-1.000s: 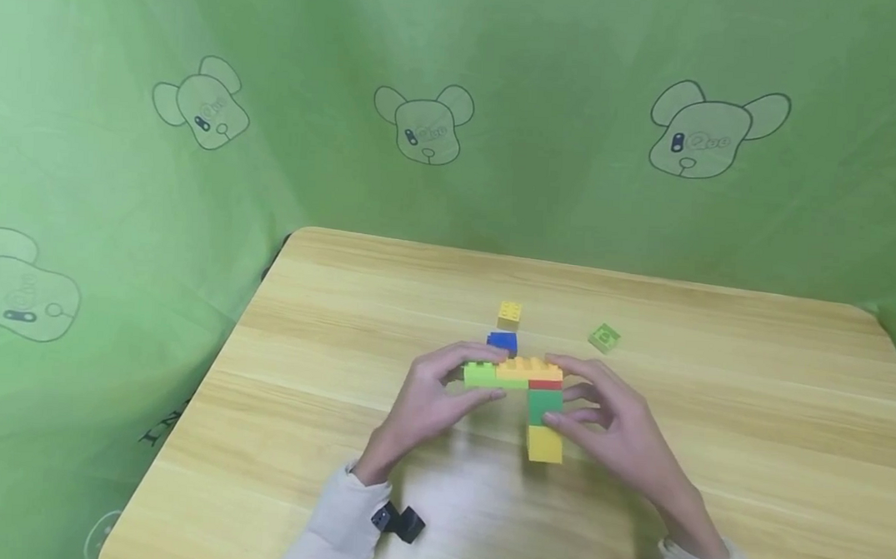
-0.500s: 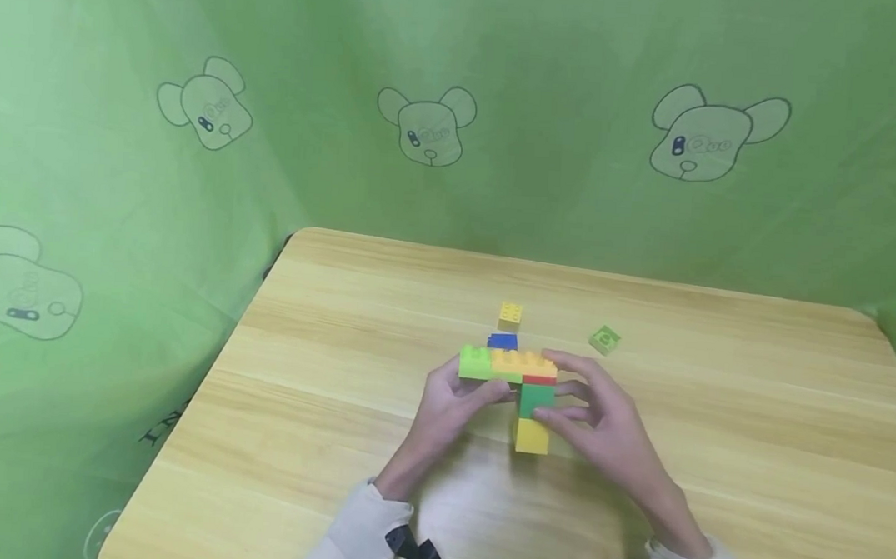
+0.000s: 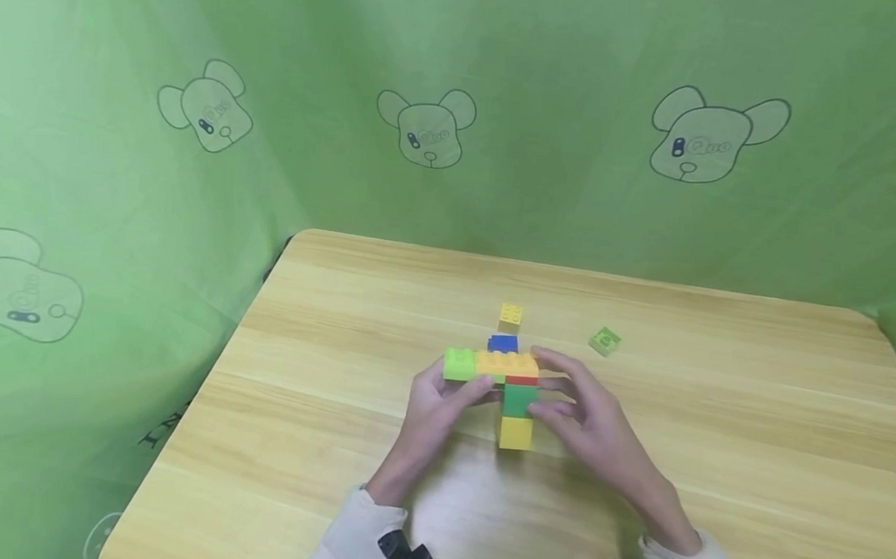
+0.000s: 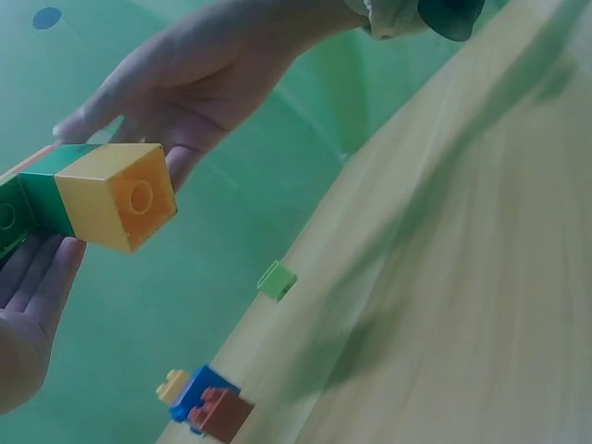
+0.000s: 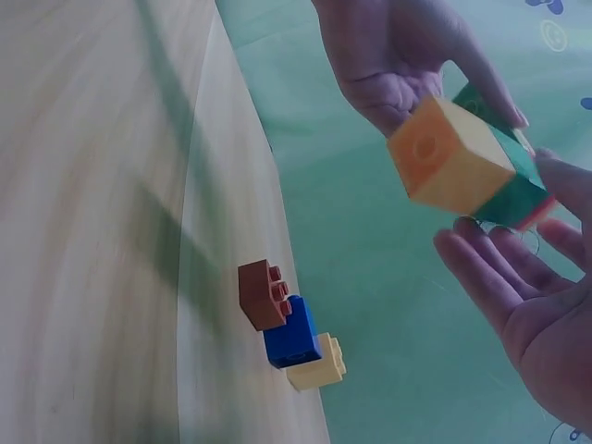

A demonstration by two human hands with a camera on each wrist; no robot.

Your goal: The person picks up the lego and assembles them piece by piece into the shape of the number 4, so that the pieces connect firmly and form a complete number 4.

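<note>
Both hands hold up an L-shaped assembly of toy building bricks over the table. Its top has a light green brick [image 3: 459, 364] at the left and an orange brick [image 3: 508, 364] beside it. Below the orange one's right end come a thin red layer, a green brick [image 3: 520, 400] and a yellow brick [image 3: 515, 432]. My left hand [image 3: 435, 412] grips the light green end, thumb in front. From the right, my right hand [image 3: 595, 419] pinches the assembly, index finger at the orange end and thumb on the green brick. In the right wrist view, the yellow brick's hollow underside [image 5: 425, 148] shows.
Behind the assembly, a loose yellow brick [image 3: 510, 317] and a blue brick [image 3: 503, 343] lie on the wooden table [image 3: 325, 332]. A brown-red brick [image 5: 263, 294] sits beside the blue one. Farther right lies a light green brick [image 3: 605, 340]. Green cloth [image 3: 542, 192] stands around the table.
The assembly and right hand have moved left. The left hand's fingers went from the top of the light green end to behind it, and its thumb came up in front.
</note>
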